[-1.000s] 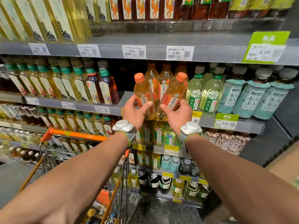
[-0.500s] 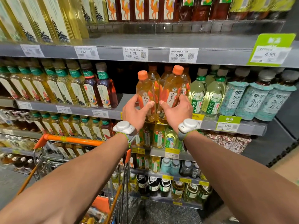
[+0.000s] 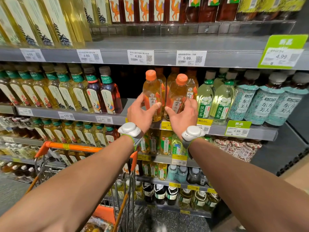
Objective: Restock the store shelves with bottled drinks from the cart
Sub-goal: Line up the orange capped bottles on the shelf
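Note:
Two orange-capped bottles of amber tea stand upright at the front of the middle shelf [image 3: 217, 131]. My left hand [image 3: 142, 113] grips the left bottle [image 3: 151, 92] around its lower body. My right hand [image 3: 182, 114] grips the right bottle [image 3: 178, 92] the same way. More bottles of the same tea stand in rows right behind them. The orange-handled cart [image 3: 70, 146] is at lower left, below my left forearm, with a few bottles visible in its bottom.
To the left of the held bottles the shelf has a dark gap [image 3: 128, 87], then dark red tea bottles [image 3: 108, 92]. Pale green tea bottles [image 3: 219, 99] crowd the right side. The upper shelf edge [image 3: 167, 57] with price tags hangs just above the caps.
Both bottles have gone from tilted toward each other to upright and have moved inward onto the shelf front. Both hands keep their grip.

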